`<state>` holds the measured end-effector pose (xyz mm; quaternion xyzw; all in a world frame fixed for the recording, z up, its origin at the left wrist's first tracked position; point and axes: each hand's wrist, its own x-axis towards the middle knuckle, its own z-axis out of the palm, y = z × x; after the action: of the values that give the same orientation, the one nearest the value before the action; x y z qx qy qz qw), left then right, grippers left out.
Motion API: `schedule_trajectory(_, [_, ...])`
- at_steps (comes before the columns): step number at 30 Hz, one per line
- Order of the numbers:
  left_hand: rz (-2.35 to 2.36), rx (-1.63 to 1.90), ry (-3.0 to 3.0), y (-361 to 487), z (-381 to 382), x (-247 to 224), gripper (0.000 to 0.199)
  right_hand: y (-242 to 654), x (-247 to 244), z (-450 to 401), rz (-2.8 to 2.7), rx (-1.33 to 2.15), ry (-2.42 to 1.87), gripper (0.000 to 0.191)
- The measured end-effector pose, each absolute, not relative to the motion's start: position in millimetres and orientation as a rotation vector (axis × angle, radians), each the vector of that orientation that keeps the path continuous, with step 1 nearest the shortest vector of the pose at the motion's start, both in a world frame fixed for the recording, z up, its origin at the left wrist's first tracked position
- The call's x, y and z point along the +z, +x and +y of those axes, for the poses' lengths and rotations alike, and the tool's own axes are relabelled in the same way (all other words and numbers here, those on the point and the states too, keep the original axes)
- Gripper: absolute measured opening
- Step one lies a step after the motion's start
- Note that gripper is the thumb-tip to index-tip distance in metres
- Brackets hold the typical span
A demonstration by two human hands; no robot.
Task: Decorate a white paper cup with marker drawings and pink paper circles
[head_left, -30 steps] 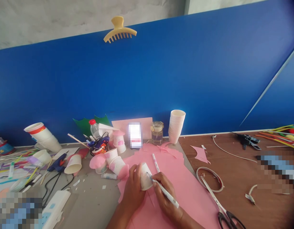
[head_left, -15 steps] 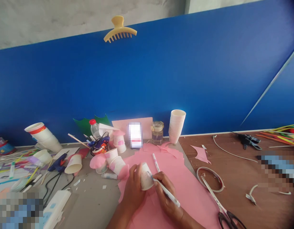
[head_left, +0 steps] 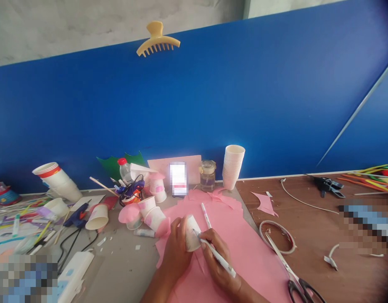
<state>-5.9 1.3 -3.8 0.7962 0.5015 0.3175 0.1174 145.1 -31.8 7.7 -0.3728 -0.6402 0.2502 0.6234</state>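
Observation:
My left hand [head_left: 177, 242] is wrapped round a white paper cup [head_left: 191, 237] from its left side, and the cup is tilted over the pink paper [head_left: 241, 235]. Between the fingers of my right hand [head_left: 217, 254] is a white marker [head_left: 221, 260]. Its bluish tip is at the cup's side; whether it touches I cannot tell for sure. Faint marks show on the cup wall. A second white marker [head_left: 206, 214] lies on the pink paper just beyond my right hand.
Left of the paper lie pink-topped paper cups [head_left: 154, 219], a glue gun [head_left: 77, 215] and a power strip [head_left: 74, 275]. Behind stand a phone [head_left: 178, 179], a glass jar [head_left: 207, 174] and a stack of cups [head_left: 233, 166]. Scissors [head_left: 285, 261] and a tape roll [head_left: 277, 237] lie at right.
The marker in my right hand has shifted slightly to the left along the cup's side. My left hand and the cup stay nearly still.

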Motion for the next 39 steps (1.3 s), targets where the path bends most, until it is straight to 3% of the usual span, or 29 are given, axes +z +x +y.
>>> schedule_trajectory(12, [1.500, 0.999, 2.223, -5.4, 3.1, -5.5, 0.065, 145.0, 8.2, -37.4, -1.431, 0.680, -0.871, 0.015])
schedule_trajectory(39, [1.499, 0.931, 2.137, -3.1, 0.3, 4.0, 0.063, 142.3, 6.0, -37.1, -1.559, 0.563, -0.811, 0.014])
